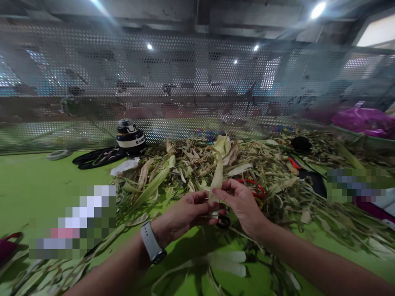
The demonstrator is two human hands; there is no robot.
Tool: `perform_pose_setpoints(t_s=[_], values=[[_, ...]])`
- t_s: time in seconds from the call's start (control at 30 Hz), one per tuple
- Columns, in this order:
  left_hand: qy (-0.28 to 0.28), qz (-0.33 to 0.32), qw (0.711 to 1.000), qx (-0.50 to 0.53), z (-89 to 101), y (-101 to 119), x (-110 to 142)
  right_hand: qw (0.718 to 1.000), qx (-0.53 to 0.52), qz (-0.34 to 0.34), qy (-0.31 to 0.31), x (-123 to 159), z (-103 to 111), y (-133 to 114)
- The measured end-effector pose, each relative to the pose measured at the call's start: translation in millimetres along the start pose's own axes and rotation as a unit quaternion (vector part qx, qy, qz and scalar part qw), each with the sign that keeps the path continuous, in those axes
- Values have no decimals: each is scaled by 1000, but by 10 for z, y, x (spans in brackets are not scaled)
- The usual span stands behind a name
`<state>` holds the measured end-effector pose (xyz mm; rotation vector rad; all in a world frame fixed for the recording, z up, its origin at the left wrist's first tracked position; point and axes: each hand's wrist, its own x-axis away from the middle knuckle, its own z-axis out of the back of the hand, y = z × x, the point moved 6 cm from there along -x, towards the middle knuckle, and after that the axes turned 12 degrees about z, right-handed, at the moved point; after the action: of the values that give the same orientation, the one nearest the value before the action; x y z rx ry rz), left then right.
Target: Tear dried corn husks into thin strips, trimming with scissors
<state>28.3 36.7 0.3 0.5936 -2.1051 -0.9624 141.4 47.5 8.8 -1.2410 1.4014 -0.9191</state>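
A pale corn husk [217, 170] stands upright between my two hands, its yellowish top spreading above the fingers. My left hand [194, 209] pinches its lower end from the left; a watch with a light strap [152, 241] is on that wrist. My right hand [242, 201] grips the husk a little higher, thumb pressed against it. Red-handled scissors [257, 188] lie just behind my right hand, partly hidden by it. Below my hands, cut pale husk strips [230, 262] lie on the green table. A dark ring shape under the fingers is partly covered.
Dried husks [191, 160] are heaped across the green table [24, 176]. At the back left stand a black jug [131, 137], a coiled black strap [98, 157] and a tape roll [59, 154]. A perforated metal screen [185, 82] rises behind. A purple bag [364, 121] sits far right.
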Motion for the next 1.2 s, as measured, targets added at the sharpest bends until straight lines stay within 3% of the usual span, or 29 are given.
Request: perform_pose_setpoints(t_s=[0.2,0.57,0.7,0.9,1.1,1.2], values=[[-38,-19,999,15,-36,-1,-23,1000,4,5,3,-9,8,10],[-19,-36,999,3,1,-23,-46,999,21,26,-5,-14,13,10],[-19,9,1000,20,-22,-41,-25,1000,15,3,-1,-12,14,44],[-102,57,985,129,-107,-50,-13,999,-5,-39,6,12,17,85],[-37,8,997,71,-31,-73,-78,1000,-14,-18,-13,12,-6,57],[-11,-18,997,71,-1,-59,-93,999,26,29,-30,-4,2,36]])
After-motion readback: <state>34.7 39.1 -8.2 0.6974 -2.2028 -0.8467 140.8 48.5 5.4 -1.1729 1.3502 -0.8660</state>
